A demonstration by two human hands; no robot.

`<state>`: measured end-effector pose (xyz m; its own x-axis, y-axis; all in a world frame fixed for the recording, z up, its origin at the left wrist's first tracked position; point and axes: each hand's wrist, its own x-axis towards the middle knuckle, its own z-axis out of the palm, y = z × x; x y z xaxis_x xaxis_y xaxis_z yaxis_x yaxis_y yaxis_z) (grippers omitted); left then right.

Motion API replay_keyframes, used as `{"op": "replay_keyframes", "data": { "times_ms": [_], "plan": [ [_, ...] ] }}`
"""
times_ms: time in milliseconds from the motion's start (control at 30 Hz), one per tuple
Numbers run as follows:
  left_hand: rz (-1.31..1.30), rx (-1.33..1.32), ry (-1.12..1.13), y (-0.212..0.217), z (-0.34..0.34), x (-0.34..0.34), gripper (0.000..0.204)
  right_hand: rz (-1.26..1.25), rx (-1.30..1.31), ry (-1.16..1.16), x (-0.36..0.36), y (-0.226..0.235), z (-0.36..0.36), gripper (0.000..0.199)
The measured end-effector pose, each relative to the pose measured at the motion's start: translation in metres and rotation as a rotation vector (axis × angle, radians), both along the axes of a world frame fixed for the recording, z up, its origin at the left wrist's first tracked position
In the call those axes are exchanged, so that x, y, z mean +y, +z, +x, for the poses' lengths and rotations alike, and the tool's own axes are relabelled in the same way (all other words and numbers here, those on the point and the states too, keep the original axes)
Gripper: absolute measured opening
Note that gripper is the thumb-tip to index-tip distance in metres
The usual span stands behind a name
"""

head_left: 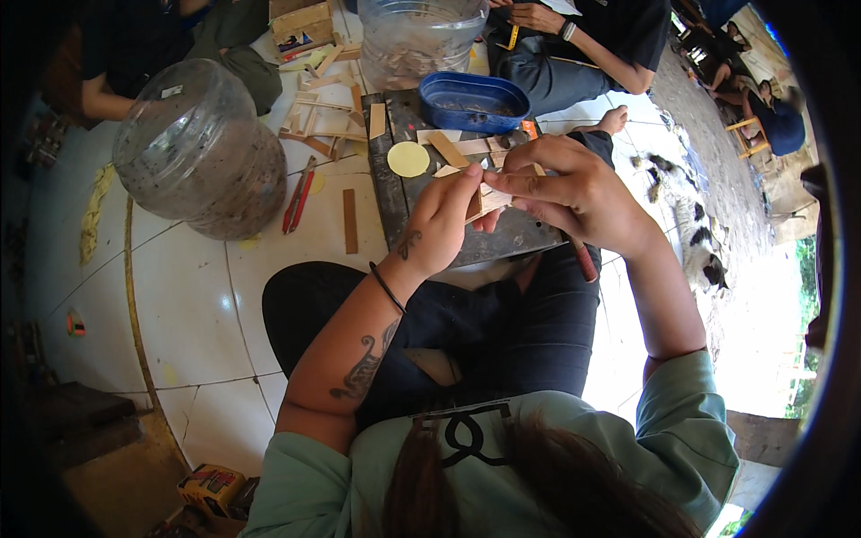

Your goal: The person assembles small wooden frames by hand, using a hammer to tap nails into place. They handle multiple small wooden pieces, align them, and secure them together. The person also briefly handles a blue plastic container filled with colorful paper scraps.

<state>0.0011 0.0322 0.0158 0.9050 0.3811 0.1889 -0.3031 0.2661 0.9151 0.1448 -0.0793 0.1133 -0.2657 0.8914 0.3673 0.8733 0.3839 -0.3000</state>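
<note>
My left hand point(439, 224) and my right hand point(574, 193) meet above a dark grey work board point(511, 235) resting on my lap. Between their fingers they pinch a small pale wooden piece point(491, 201). My left thumb and forefinger grip its left end; my right fingers close over its right end. On the board beyond lie a round yellow disc point(408, 159), several flat wooden strips point(448, 149) and a blue oval tray point(473, 101).
A large clear plastic jar point(202, 152) lies on the white tile floor at the left, another clear jar point(417, 36) stands behind the tray. Loose wooden sticks point(318, 108), a red tool point(298, 199) and a brown strip point(350, 221) lie on the tiles. Other people sit at the top. A cat point(695, 238) is at the right.
</note>
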Motion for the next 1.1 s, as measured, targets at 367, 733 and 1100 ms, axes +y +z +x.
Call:
{"op": "replay_keyframes", "data": {
  "times_ms": [367, 733, 1100],
  "plan": [
    [0.037, 0.017, 0.115, -0.005, 0.003, -0.01, 0.044, 0.001, 0.066, -0.007, 0.002, -0.003, 0.001, 0.028],
    [0.295, -0.191, 0.279, -0.024, 0.006, -0.016, 0.029, -0.033, 0.079, -0.021, 0.001, -0.003, 0.006, 0.027],
    [0.233, -0.179, 0.226, -0.025, 0.004, -0.016, 0.03, -0.05, 0.167, 0.009, 0.002, -0.008, 0.009, 0.029]
  ]
}}
